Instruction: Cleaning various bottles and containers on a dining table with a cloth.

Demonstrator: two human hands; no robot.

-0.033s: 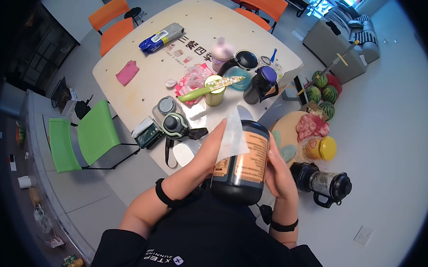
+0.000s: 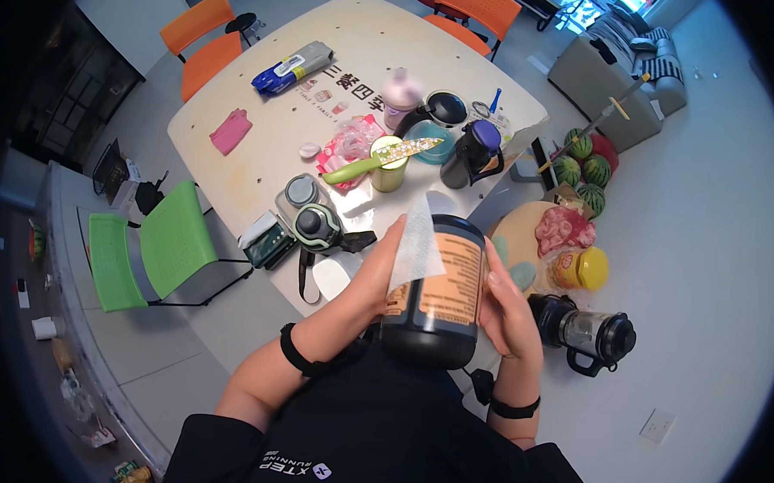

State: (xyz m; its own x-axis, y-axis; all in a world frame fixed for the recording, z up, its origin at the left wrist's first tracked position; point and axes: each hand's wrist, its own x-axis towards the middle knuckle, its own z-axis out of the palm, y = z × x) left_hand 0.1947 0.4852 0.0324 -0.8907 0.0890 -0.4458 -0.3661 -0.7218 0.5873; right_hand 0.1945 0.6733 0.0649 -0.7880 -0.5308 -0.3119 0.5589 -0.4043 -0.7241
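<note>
I hold a large black jar (image 2: 447, 300) with an orange label in front of my chest, its dark base tilted toward me. My left hand (image 2: 384, 266) lies along its left side with a white wipe (image 2: 416, 250), which drapes over part of the label. The fingertips of that hand are hidden behind the wipe and jar. Around the right side of the jar curls my right hand (image 2: 507, 309), its thumb along the edge of the label.
On the white table (image 2: 273, 172) stand a dark flask (image 2: 317, 227), a green cup (image 2: 388, 174) with a sheathed knife (image 2: 377, 162) across it, a purple-topped jug (image 2: 473, 155) and a wipes pack (image 2: 293, 68). A blender jug (image 2: 594, 335) and yellow-lidded jar (image 2: 583, 269) are at right.
The jar has shifted very slightly in my hands, its label a touch to the left. The wipe moves with it; the table things stay put.
</note>
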